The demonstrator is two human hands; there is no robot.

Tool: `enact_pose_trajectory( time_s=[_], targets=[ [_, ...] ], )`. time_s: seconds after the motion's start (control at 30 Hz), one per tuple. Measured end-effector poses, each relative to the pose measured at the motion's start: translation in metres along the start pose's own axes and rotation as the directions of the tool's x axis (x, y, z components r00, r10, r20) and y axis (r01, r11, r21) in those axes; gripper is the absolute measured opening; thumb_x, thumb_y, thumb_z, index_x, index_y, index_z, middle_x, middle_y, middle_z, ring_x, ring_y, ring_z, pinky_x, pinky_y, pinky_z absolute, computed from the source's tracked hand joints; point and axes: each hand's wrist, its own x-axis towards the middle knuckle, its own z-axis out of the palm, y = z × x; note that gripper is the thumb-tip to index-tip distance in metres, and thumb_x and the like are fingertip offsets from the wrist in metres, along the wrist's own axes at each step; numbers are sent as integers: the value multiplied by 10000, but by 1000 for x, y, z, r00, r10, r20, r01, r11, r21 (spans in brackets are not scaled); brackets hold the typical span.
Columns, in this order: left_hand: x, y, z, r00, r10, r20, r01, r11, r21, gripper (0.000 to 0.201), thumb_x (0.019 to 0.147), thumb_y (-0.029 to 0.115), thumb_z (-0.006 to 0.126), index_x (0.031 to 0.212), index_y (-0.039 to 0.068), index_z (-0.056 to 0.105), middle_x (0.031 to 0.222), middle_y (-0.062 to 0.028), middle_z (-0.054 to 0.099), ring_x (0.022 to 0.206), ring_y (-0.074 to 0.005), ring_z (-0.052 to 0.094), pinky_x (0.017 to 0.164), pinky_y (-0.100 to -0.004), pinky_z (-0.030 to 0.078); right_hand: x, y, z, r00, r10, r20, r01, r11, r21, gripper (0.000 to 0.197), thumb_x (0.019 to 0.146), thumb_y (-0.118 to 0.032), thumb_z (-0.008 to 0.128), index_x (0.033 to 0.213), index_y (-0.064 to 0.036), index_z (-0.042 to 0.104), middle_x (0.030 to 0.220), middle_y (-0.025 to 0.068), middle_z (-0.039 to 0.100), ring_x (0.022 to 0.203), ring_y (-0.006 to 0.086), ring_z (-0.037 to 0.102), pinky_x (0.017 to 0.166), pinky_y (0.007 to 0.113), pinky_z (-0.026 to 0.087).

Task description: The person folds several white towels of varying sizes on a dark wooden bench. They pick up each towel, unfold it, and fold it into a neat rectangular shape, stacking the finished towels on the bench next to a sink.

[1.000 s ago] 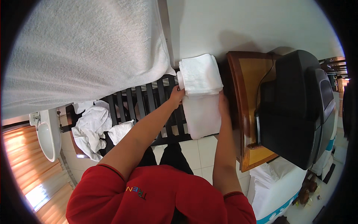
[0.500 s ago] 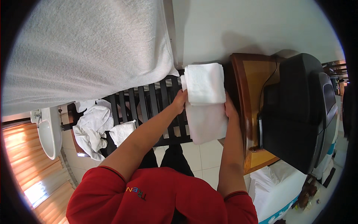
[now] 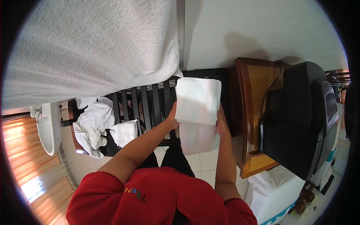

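Between my two hands is a stack of folded white towels, held above the right end of a black slatted rack. A smaller folded piece lies on top of a longer one that reaches toward me. My left hand grips the stack's left side, its fingertips hidden beneath. On the opposite side, my right hand closes on the right edge. Farther left on the rack, a small folded white cloth sits beside a crumpled heap of white cloths.
A large white towel hangs at the upper left. Right of the rack stands a wooden cabinet bearing a bulky black television. A white washbasin and orange curtain are at the left; a white-covered bed is at the lower right.
Both hands have brought the towel stack toward me and slightly left. The small cloth and the crumpled heap stay on the rack.
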Motion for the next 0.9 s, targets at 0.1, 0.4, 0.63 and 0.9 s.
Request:
enact_pose_trajectory(
  time_s=[0.1, 0.4, 0.63, 0.9],
  targets=[
    [-9, -1, -4, 998, -3, -62, 3, 1000, 4, 538, 926, 573, 414, 1351, 250, 351, 1270, -22, 478, 1194, -208, 464, 982, -446, 402, 2, 0, 5, 998, 58, 6, -58, 998, -40, 788, 864, -297, 577, 1500, -114, 149, 1538, 125, 188, 1399, 284, 220, 1131, 380, 178],
    [16, 9, -24, 981, 185, -55, -183, 982, 45, 551, 931, 530, 434, 1351, 184, 344, 1197, -50, 520, 1123, -217, 513, 944, -427, 432, 51, -21, 19, 988, -45, 149, 69, 984, -162, 757, 884, -393, 532, 1495, -116, 181, 1534, 117, 205, 1393, 267, 235, 1122, 364, 194],
    [40, 49, -1, 910, -5, -415, 124, 958, 260, 783, 863, 523, 509, 1413, 95, 150, 1298, -142, 422, 1155, -261, 487, 953, -434, 416, 71, -2, 17, 994, 46, -94, -59, 989, -137, 773, 897, -617, 405, 1446, -81, 311, 1442, 117, 372, 1318, 228, 359, 1079, 324, 268],
    [24, 44, 13, 942, 239, -234, -191, 959, 210, 784, 932, 440, 465, 1488, 220, -41, 1493, -93, 226, 1343, -231, 297, 1088, -381, 260, 23, 45, -28, 975, 81, -208, -214, 600, -771, 838, 830, -645, 504, 1297, 50, 468, 1263, 238, 537, 1172, 345, 518, 1010, 371, 369]
  ],
)
